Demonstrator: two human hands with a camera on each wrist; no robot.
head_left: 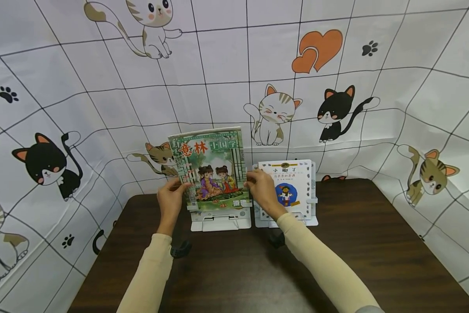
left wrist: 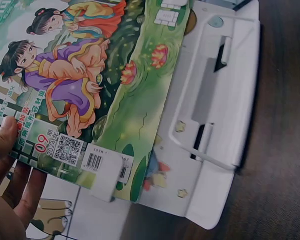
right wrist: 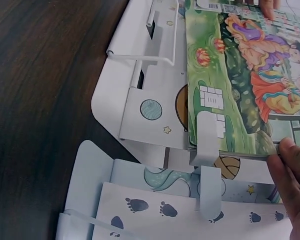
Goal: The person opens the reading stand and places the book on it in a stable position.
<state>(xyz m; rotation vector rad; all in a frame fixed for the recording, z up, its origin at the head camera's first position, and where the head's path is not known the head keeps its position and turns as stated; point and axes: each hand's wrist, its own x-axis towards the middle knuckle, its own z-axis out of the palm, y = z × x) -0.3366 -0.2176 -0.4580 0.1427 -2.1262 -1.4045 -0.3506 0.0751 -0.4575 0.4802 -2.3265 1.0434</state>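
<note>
A green illustrated magazine [head_left: 214, 156] stands tilted back on a white book stand [head_left: 221, 225]. Its left edge is pinched by my left hand [head_left: 170, 201], thumb in front and fingers behind the cover, as the left wrist view shows. At the right edge, my right hand [head_left: 264, 187] pinches the magazine between thumb and fingers. White clips [left wrist: 108, 179] of the stand overlap the cover's lower corners; one more clip [right wrist: 206, 137] shows in the right wrist view. Below the magazine, the stand's wire bar [left wrist: 209, 156] is folded out over its base.
Right beside it, a second book stand [head_left: 313, 221] holds a white book [head_left: 286, 174] with a blue circle, partly behind my right forearm. Both stand on a dark wooden table [head_left: 226, 278]. A cloth printed with cats [head_left: 218, 56] hangs behind and at both sides.
</note>
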